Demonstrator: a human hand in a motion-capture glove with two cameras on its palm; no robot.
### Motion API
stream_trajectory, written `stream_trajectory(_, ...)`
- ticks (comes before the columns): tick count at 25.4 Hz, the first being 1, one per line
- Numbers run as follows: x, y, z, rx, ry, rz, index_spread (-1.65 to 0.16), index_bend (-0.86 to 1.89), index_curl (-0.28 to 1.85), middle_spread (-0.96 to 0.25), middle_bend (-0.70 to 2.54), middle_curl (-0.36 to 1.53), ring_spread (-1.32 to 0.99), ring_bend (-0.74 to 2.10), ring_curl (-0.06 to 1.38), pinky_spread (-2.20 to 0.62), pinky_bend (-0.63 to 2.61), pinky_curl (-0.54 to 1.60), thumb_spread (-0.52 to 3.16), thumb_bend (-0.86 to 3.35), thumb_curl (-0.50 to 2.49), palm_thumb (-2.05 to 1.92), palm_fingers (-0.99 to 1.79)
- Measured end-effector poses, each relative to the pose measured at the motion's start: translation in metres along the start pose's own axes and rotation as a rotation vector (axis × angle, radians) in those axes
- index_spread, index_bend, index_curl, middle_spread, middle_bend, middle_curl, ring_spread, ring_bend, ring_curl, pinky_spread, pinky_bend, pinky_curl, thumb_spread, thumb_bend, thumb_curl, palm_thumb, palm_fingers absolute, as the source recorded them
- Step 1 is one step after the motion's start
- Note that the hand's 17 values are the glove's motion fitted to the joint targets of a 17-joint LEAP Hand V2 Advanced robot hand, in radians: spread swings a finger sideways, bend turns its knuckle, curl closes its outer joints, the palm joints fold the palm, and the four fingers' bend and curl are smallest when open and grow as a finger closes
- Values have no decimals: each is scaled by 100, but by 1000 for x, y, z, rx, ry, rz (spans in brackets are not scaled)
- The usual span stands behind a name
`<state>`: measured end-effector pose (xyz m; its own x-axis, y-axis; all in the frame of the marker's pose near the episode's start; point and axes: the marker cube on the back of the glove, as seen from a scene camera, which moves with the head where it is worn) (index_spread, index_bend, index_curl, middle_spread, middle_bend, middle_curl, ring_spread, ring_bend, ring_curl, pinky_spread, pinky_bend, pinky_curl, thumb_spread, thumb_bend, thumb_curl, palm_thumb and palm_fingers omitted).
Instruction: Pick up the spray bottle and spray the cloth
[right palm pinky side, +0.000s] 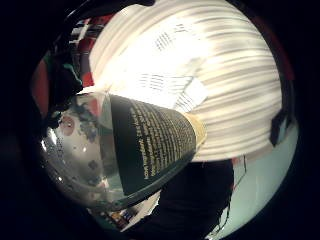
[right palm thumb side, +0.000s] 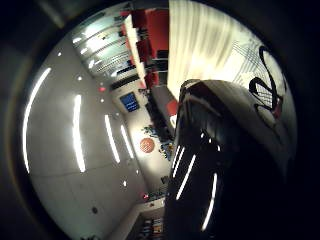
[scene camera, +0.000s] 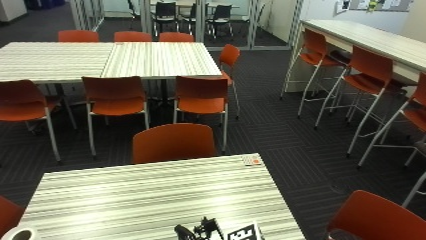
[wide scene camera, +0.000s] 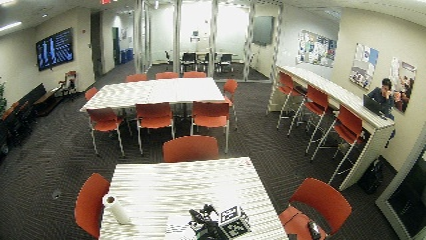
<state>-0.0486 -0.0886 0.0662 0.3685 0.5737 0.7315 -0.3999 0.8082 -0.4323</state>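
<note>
The spray bottle (right palm pinky side: 130, 150) fills much of both palm views. It has a clear rounded body and a dark label with small pale print, and its dark glossy side (right palm thumb side: 215, 150) lies right against the palm. My gloved right hand (scene camera: 196, 231) is at the near edge of the striped table (scene camera: 146, 195) and holds the bottle. It also shows in the wide outside view as my hand (wide scene camera: 206, 227). A pale cloth (right palm pinky side: 165, 80) with faint printed patches lies on the table beyond the bottle, and it appears as a white patch of cloth (wide scene camera: 174, 229) beside my hand.
A paper towel roll (wide scene camera: 117, 210) lies near the table's left edge. A small card (scene camera: 251, 160) sits at the far right corner. Orange chairs (scene camera: 174, 142) ring the table, and one chair (wide scene camera: 319, 200) stands at the right.
</note>
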Motion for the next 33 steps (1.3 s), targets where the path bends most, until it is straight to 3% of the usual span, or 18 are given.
stream_trajectory(7,-2,-2,-3,47,-183,-120,-13,51,62,-7,55,55,-17,41,50,4,14,31,38,-2,82,106,113)
stream_trajectory(22,-28,3,3,47,-182,-241,-14,51,62,-7,55,56,-17,40,51,3,14,31,39,-3,83,106,112)
stream_trajectory(33,-78,17,66,-123,-191,-495,-14,53,63,-7,55,56,-19,36,50,2,7,27,43,-3,82,104,103)
